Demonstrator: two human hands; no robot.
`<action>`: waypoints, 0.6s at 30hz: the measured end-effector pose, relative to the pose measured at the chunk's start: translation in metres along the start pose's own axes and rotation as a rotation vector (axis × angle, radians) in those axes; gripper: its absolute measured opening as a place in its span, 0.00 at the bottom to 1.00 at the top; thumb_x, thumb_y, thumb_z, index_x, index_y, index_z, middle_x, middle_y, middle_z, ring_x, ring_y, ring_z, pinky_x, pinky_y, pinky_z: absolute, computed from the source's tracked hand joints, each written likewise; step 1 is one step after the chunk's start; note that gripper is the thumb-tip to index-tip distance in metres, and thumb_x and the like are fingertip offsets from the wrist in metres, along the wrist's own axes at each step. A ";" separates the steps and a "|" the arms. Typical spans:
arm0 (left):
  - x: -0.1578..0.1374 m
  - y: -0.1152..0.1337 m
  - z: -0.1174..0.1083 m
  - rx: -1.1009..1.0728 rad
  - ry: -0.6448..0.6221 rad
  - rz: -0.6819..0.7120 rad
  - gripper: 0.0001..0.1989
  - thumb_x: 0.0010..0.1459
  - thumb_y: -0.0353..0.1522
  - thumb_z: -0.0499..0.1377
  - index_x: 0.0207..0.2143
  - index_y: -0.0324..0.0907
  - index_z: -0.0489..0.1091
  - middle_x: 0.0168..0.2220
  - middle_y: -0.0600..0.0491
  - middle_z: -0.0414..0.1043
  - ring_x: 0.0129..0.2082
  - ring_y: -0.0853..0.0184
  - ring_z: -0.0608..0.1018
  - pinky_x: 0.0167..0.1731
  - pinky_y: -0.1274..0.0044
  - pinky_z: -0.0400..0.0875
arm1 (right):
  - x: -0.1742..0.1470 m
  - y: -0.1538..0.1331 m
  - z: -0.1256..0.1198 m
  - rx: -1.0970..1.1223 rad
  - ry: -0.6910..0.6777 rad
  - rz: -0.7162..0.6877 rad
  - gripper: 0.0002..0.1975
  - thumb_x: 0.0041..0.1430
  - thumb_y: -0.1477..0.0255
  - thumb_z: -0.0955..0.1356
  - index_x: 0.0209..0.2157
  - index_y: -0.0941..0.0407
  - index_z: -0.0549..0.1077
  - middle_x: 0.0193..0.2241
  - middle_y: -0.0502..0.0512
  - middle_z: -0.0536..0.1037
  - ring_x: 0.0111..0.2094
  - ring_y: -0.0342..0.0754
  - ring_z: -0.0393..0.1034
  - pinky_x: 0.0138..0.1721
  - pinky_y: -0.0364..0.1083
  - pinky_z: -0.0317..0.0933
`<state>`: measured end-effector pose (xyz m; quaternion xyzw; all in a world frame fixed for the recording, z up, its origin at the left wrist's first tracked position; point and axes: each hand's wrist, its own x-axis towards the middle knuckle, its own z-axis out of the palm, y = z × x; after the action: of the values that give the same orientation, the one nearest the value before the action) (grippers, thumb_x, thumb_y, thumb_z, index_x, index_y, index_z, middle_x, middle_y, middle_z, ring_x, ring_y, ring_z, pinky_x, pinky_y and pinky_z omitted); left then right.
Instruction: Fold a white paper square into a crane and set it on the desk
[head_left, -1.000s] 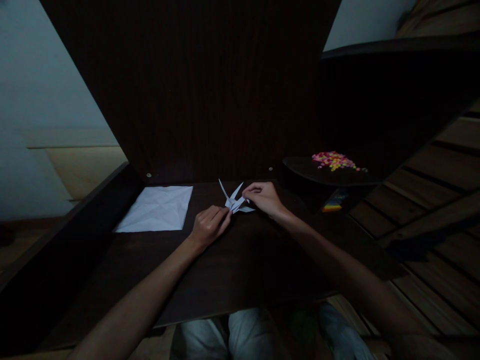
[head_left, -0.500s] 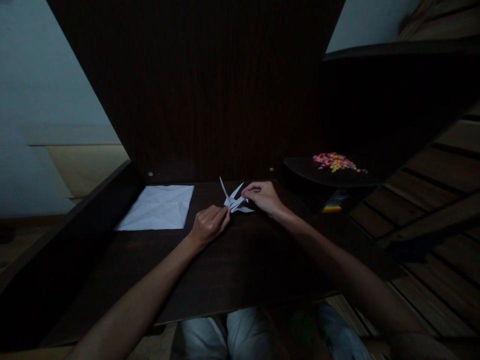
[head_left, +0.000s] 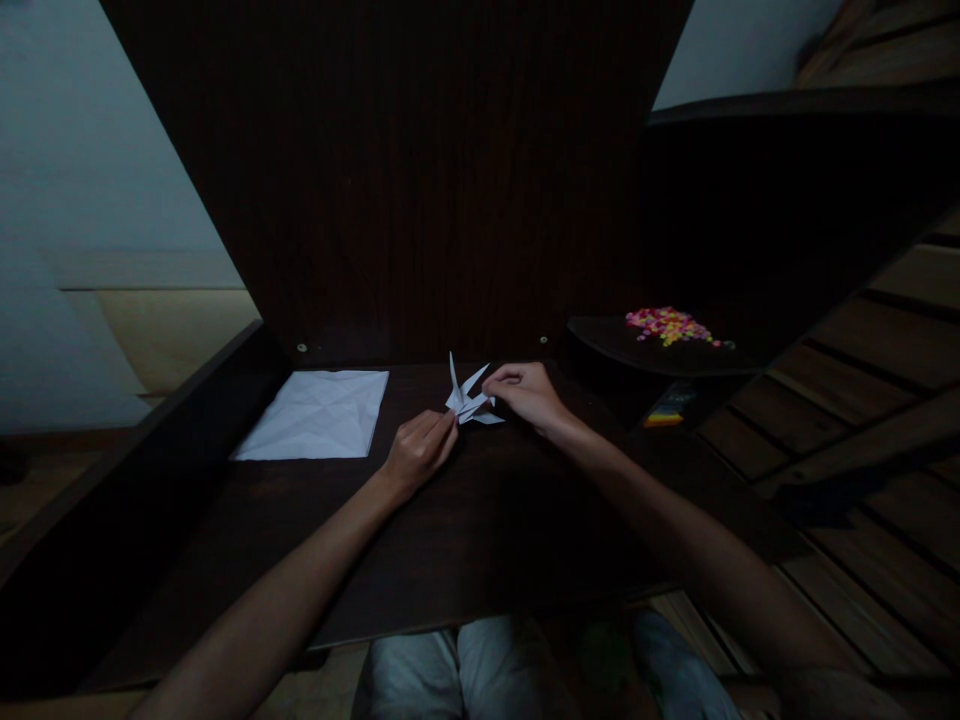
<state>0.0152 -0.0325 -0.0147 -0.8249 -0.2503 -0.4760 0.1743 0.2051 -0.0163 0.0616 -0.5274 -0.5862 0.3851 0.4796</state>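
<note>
A folded white origami crane with several pointed flaps is held between my two hands just above the dark desk. The fingers of my left hand are closed on its lower left side. My right hand pinches its right side between thumb and fingertips. One thin point stands up at the paper's left, and another slants up to the right. The parts under my fingertips are hidden. Left of my hands lies a creased square sheet of white paper, apart from them.
A pile of small pink, red and yellow pieces lies on a rounded shelf at the right. Beneath it is a small yellow and orange object. A tall dark panel rises behind the desk, and a low side board borders the left.
The thin upright point of the origami crane has shifted slightly right and stands straighter. My left hand has moved very slightly left; my right hand keeps its pinch.
</note>
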 end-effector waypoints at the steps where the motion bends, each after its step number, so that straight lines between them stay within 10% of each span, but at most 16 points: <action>1: -0.001 -0.001 0.000 -0.017 -0.004 -0.021 0.09 0.61 0.25 0.54 0.44 0.35 0.69 0.29 0.48 0.74 0.27 0.68 0.76 0.29 0.76 0.73 | 0.000 0.000 0.000 0.007 0.004 0.001 0.02 0.42 0.77 0.69 0.20 0.59 0.75 0.19 0.51 0.77 0.23 0.43 0.70 0.25 0.40 0.61; 18: -0.003 0.004 0.008 -0.037 -0.100 -0.103 0.07 0.61 0.29 0.55 0.38 0.37 0.72 0.28 0.50 0.75 0.26 0.70 0.76 0.28 0.78 0.72 | 0.028 0.007 -0.028 -0.115 0.243 0.092 0.03 0.40 0.78 0.68 0.17 0.58 0.73 0.14 0.49 0.72 0.18 0.41 0.67 0.20 0.38 0.59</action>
<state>0.0217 -0.0327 -0.0212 -0.8367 -0.2918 -0.4472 0.1215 0.2346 0.0105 0.0656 -0.6230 -0.5201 0.3054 0.4980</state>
